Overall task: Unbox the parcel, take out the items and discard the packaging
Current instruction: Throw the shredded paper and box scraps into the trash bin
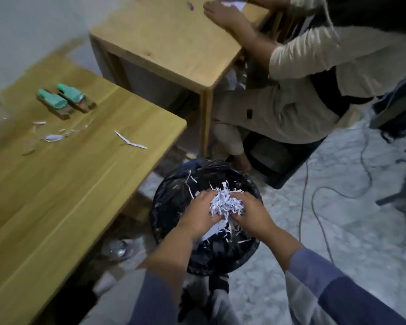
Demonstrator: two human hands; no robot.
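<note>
Both my hands hold one bundle of white shredded paper (225, 202) over a round bin lined with a black bag (174, 207). My left hand (199, 214) grips it from the left, my right hand (251, 214) from the right. A flat white piece (215, 231) hangs under the bundle. Loose shreds lie inside the bin. Two teal-capped items (63, 99) rest on the wooden table (68, 184) at the left, with a few paper strips (130, 141) near them.
A second person in a cream top (302, 95) sits at a smaller wooden table (169, 43) behind the bin. Cables (321, 191) trail over the pale floor at the right. A crumpled clear plastic piece (117, 249) lies under the near table.
</note>
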